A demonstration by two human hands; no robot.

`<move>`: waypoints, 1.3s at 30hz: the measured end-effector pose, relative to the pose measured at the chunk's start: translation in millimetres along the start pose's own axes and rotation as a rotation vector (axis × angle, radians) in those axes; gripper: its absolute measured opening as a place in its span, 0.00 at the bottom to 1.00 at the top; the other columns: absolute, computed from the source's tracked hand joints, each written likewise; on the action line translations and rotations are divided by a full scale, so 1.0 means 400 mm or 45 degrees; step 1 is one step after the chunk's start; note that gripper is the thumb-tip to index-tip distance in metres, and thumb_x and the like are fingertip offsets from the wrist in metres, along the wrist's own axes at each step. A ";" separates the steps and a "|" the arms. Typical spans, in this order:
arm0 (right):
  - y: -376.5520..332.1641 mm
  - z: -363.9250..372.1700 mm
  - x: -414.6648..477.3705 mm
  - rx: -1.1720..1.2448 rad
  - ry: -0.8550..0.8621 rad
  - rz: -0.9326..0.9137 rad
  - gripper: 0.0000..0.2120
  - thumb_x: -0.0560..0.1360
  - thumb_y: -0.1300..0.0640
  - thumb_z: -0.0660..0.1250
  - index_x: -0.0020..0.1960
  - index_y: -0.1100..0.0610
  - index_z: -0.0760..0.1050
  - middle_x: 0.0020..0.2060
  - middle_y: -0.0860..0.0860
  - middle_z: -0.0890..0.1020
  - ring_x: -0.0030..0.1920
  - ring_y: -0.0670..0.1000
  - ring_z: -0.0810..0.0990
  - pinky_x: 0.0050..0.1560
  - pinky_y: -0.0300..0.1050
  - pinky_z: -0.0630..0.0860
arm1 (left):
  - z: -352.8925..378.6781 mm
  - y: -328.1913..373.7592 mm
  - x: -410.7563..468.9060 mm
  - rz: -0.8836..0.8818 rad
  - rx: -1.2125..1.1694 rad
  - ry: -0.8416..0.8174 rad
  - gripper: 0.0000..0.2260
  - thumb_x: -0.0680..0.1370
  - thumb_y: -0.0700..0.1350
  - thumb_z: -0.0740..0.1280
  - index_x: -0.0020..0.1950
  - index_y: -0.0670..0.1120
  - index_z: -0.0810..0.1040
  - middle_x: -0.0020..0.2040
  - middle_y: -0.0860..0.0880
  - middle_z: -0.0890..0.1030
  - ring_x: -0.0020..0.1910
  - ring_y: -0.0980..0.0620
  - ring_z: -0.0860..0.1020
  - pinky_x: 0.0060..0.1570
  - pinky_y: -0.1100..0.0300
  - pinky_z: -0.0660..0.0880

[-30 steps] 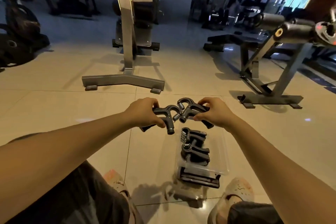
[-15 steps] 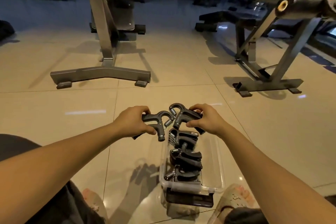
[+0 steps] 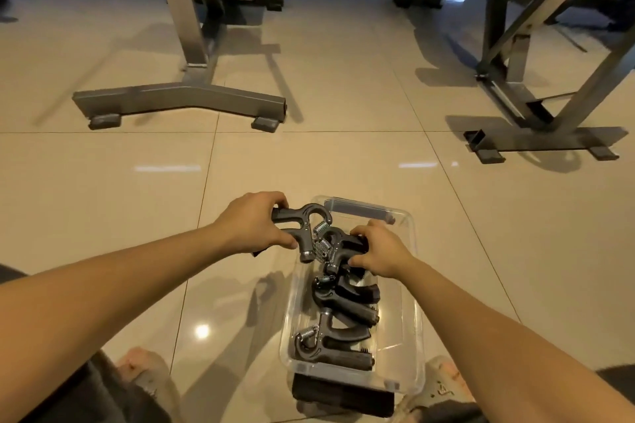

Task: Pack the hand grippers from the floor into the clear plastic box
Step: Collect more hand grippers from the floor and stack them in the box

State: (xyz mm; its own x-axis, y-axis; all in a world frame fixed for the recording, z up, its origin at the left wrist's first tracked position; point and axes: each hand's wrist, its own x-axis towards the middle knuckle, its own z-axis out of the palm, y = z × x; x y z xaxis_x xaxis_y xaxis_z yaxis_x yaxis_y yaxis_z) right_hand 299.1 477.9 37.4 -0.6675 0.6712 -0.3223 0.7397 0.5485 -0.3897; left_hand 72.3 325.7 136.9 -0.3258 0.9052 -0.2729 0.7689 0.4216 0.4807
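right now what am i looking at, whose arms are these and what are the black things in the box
One picture, from a camera worn on a person's head, looking down at their own bare arms; no machine is involved. The left hand grips one black hand gripper at the left rim of the clear plastic box, which sits on the tiled floor. The right hand holds a second gripper over the box. Inside it lie more grippers. Metal gym frames stand behind.

- The clear plastic box (image 3: 416,285) stands on the floor (image 3: 103,199).
- Inside it lie hand grippers (image 3: 343,299).
- A rack base (image 3: 178,101) stands behind-left of it, a bench frame (image 3: 549,139) behind-right.
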 end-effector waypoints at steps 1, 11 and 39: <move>0.001 0.018 0.010 -0.019 -0.001 -0.021 0.29 0.69 0.46 0.76 0.67 0.52 0.76 0.54 0.50 0.72 0.53 0.55 0.78 0.53 0.49 0.76 | 0.002 -0.006 0.002 -0.023 0.000 -0.011 0.22 0.63 0.59 0.80 0.50 0.56 0.76 0.37 0.52 0.83 0.35 0.50 0.83 0.32 0.60 0.69; 0.043 0.101 0.100 -0.271 0.159 -0.048 0.22 0.73 0.45 0.70 0.65 0.48 0.76 0.54 0.48 0.78 0.58 0.53 0.76 0.59 0.54 0.75 | 0.017 -0.038 -0.038 -0.163 -0.068 -0.004 0.21 0.64 0.58 0.81 0.50 0.55 0.76 0.36 0.52 0.82 0.36 0.49 0.82 0.33 0.59 0.69; -0.195 -0.176 -0.038 1.133 0.056 0.026 0.13 0.79 0.49 0.69 0.53 0.59 0.80 0.42 0.55 0.87 0.41 0.53 0.85 0.45 0.50 0.80 | 0.014 0.040 -0.049 -0.210 -0.243 0.367 0.22 0.65 0.59 0.80 0.51 0.54 0.74 0.37 0.52 0.82 0.23 0.51 0.80 0.32 0.57 0.75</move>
State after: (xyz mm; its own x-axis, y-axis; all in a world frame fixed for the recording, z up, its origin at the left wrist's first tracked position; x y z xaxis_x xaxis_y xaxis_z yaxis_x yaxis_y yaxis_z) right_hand 257.4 460.1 133.4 -0.6376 0.7051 -0.3102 0.3995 -0.0417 -0.9158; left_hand 94.3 314.2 145.2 -0.5987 0.7909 -0.1268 0.5860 0.5404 0.6038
